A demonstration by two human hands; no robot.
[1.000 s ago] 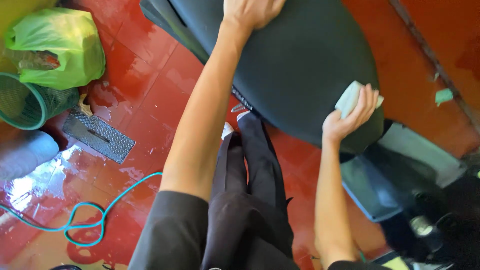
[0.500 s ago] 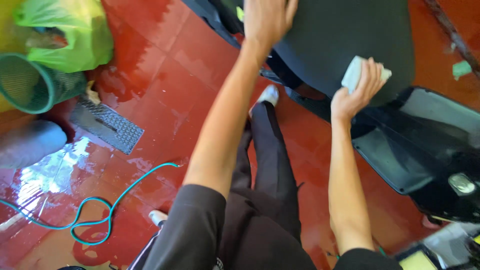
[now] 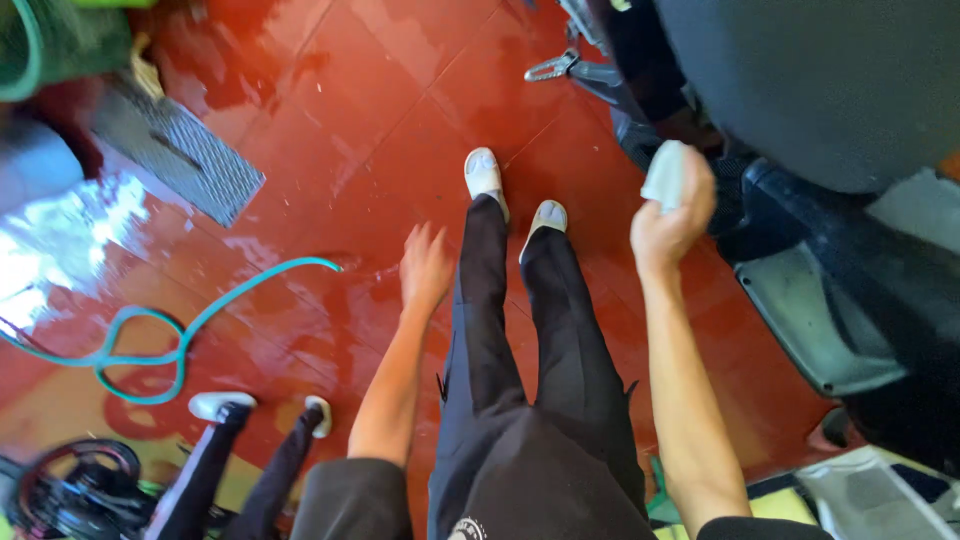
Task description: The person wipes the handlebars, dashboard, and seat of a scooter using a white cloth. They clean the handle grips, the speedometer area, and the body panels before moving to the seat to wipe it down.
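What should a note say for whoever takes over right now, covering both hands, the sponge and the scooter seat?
Right hand: closed around a pale, soft sponge-like pad, held against the dark scooter body just below the big black padded seat.
Left hand: empty, fingers spread, hanging free over the wet red tiled floor, touching nothing.
Nearby: thin teal hose looped on the floor to the left; grey ribbed mat beyond it.
Done: the floor is wet; whether the seat has been wiped cannot be told.
Left: the pad is at the lower bodywork, so that area looks to be in hand.
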